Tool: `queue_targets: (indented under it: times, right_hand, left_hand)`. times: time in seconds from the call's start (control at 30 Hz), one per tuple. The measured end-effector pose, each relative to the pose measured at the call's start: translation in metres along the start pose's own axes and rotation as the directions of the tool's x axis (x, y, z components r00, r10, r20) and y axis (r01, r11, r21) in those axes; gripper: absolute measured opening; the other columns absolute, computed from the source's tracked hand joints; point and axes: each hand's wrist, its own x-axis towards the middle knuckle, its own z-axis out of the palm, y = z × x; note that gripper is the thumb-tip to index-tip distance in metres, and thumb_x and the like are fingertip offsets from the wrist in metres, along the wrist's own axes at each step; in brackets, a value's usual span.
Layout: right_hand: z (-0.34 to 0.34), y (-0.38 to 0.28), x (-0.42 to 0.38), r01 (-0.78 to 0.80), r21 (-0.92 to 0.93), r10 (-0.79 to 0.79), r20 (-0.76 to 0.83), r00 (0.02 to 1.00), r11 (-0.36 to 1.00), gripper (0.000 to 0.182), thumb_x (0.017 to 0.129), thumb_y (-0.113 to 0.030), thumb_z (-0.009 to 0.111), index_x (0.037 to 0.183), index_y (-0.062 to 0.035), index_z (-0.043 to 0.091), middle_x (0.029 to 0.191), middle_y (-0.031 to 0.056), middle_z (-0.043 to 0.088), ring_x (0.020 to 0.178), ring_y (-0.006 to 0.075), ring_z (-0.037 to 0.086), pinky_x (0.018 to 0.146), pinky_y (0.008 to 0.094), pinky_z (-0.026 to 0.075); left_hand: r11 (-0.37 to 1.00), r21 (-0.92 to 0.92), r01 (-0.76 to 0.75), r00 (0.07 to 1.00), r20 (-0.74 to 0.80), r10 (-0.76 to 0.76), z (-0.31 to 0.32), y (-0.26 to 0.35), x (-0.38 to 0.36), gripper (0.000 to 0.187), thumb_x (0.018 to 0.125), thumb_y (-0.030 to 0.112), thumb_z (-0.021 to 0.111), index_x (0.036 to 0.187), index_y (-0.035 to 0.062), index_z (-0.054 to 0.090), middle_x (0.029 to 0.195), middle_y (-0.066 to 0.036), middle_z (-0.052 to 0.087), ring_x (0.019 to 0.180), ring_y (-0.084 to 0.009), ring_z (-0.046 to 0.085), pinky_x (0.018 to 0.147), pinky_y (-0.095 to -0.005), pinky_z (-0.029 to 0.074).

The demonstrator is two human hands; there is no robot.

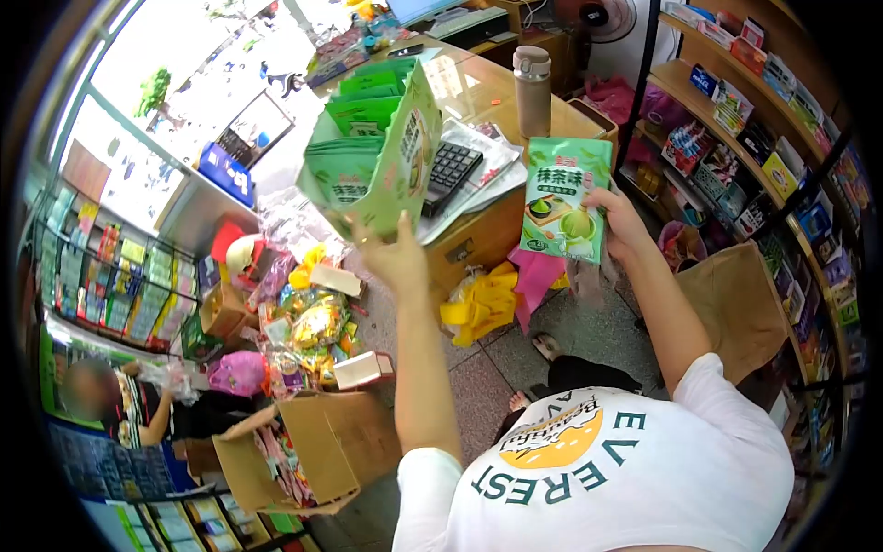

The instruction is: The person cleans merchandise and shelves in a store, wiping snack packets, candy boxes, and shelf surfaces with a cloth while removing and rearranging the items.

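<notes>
My right hand (625,224) holds a green matcha packet (564,201) by its right edge, its printed front facing me. My left hand (391,253) is at the bottom edge of an open green box (395,175), fingers spread and slightly blurred. Several green packets (345,164) stand in rows inside that box, which tilts over the counter's edge. Just right of the box, a black calculator (451,177) lies on papers.
A tan bottle (533,92) stands on the counter (478,75). Shelves (708,110) line the right. Below left are an open carton (331,451), bagged goods (317,322) and a seated person (138,405). A paper bag (727,308) stands at right.
</notes>
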Motion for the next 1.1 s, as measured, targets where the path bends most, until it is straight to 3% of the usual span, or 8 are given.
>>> queue_targets:
  times: [0.23, 0.43, 0.53, 0.6, 0.73, 0.83, 0.93, 1.1]
  right_hand:
    - [0.008, 0.015, 0.120, 0.020, -0.189, -0.017, 0.020, 1.000, 0.982, 0.033, 0.073, -0.001, 0.058, 0.105, 0.0023, 0.050, 0.094, 0.0098, 0.059, 0.080, 0.0179, 0.059, 0.070, 0.0304, 0.049]
    - [0.015, 0.032, 0.219, -0.034, -0.297, 0.073, 0.122, 0.990, 0.954, 0.036, 0.073, -0.006, 0.061, 0.107, 0.0017, 0.049, 0.096, 0.0100, 0.059, 0.083, 0.0188, 0.059, 0.073, 0.0308, 0.048]
    - [0.003, 0.066, 0.252, 0.169, -0.675, -0.096, 0.145, 0.985, 0.718, 0.054, 0.068, -0.022, 0.069, 0.109, 0.0037, 0.046, 0.098, 0.0147, 0.059, 0.088, 0.0249, 0.058, 0.077, 0.0330, 0.046]
    - [0.027, 0.045, 0.244, 0.069, -0.976, -0.175, 0.033, 0.984, 0.205, 0.068, 0.060, -0.036, 0.072, 0.107, 0.0048, 0.045, 0.099, 0.0210, 0.057, 0.092, 0.0307, 0.057, 0.079, 0.0344, 0.044]
    - [0.027, 0.045, 0.239, 0.090, -0.981, -0.158, 0.063, 0.985, 0.170, 0.065, 0.059, -0.034, 0.068, 0.105, 0.0049, 0.043, 0.098, 0.0254, 0.055, 0.092, 0.0371, 0.055, 0.078, 0.0377, 0.043]
    - [-0.012, 0.066, 0.254, 0.037, -0.835, -0.126, -0.039, 0.991, 0.549, 0.059, 0.067, -0.033, 0.061, 0.108, 0.0056, 0.041, 0.104, 0.0271, 0.052, 0.098, 0.0361, 0.051, 0.083, 0.0364, 0.040]
    - [0.007, 0.043, 0.229, 0.061, -0.650, -0.111, -0.036, 0.993, 0.758, 0.053, 0.070, -0.025, 0.059, 0.107, 0.0069, 0.039, 0.107, 0.0275, 0.048, 0.103, 0.0367, 0.047, 0.087, 0.0358, 0.037]
    - [0.029, 0.048, 0.200, 0.239, -0.971, -0.468, 0.214, 0.858, -0.006, 0.049, 0.065, -0.011, 0.064, 0.104, 0.0073, 0.039, 0.097, 0.0255, 0.048, 0.094, 0.0395, 0.048, 0.081, 0.0405, 0.039]
  left_hand:
    - [0.802, 0.586, -0.116, 0.993, 0.085, 0.082, 0.052, -0.004, -0.006, 0.050, 0.069, 0.019, 0.067, 0.105, -0.0083, 0.045, 0.128, -0.026, 0.025, 0.119, -0.0398, 0.024, 0.098, -0.0455, 0.023]
    - [0.893, 0.435, -0.120, 0.990, 0.121, 0.073, 0.008, 0.000, -0.004, 0.049, 0.070, 0.009, 0.063, 0.111, 0.0006, 0.037, 0.122, -0.018, 0.035, 0.116, -0.0282, 0.033, 0.097, -0.0384, 0.026]
    - [0.886, 0.357, -0.294, 0.944, -0.035, 0.328, -0.038, 0.015, 0.066, 0.030, 0.073, -0.004, 0.054, 0.101, 0.0005, 0.044, 0.108, -0.014, 0.049, 0.103, -0.0247, 0.046, 0.093, -0.0336, 0.033]
    - [0.897, 0.387, -0.213, 0.973, -0.001, 0.232, -0.024, 0.044, 0.128, 0.024, 0.071, 0.003, 0.061, 0.091, -0.0005, 0.049, 0.097, -0.011, 0.053, 0.088, -0.0226, 0.051, 0.084, -0.0332, 0.039]
    - [0.650, 0.436, -0.622, 0.685, 0.705, 0.183, 0.038, 0.051, 0.213, 0.024, 0.067, 0.006, 0.065, 0.089, 0.0027, 0.058, 0.090, -0.009, 0.060, 0.080, -0.0152, 0.056, 0.072, -0.0262, 0.043]
    - [0.667, 0.485, -0.566, 0.483, 0.850, -0.208, 0.055, 0.040, 0.240, 0.012, 0.070, 0.000, 0.061, 0.083, 0.0000, 0.059, 0.081, -0.003, 0.060, 0.077, -0.0113, 0.056, 0.067, -0.0271, 0.044]
    - [0.798, 0.356, -0.487, 0.513, 0.856, -0.069, 0.055, 0.043, 0.255, 0.007, 0.072, 0.002, 0.060, 0.078, -0.0009, 0.060, 0.074, -0.001, 0.060, 0.070, -0.0074, 0.055, 0.058, -0.0225, 0.044]
    - [0.884, 0.206, -0.420, 0.598, 0.795, 0.099, 0.020, 0.078, 0.298, 0.013, 0.080, 0.006, 0.054, 0.093, 0.0023, 0.055, 0.084, -0.003, 0.059, 0.081, -0.0089, 0.053, 0.074, -0.0218, 0.041]
